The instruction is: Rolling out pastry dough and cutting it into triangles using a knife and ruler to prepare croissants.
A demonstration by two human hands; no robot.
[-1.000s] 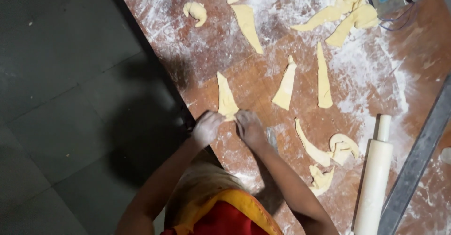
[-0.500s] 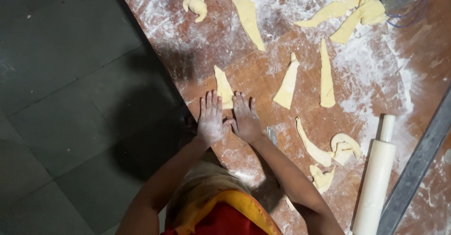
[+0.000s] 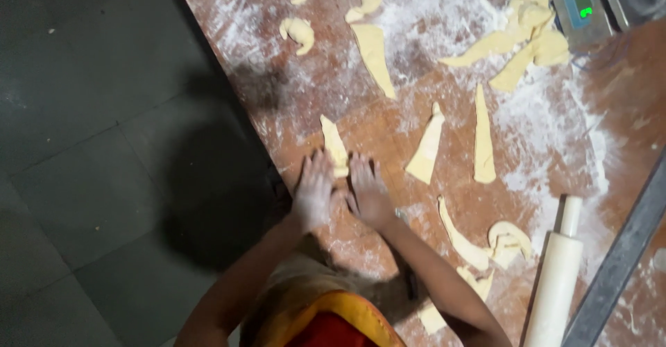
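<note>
On the floury reddish-brown wooden worktop (image 3: 416, 264), near its left edge, left hand (image 3: 313, 191) and right hand (image 3: 368, 193) lie flat, palms down, fingers spread, both dusted white. Between them, its near end under the fingertips, sits a pale yellow triangular strip of dough (image 3: 334, 146) (point facing away). Off right: a similar dough wedge (image 3: 427, 149), a narrow dough strip (image 3: 483, 139), a white plastic rolling pin (image 3: 555, 284).

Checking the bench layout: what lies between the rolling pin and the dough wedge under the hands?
In the head view, curled dough scraps and a curved strip on floured wood lie between the rolling pin and the wedge.
</note>
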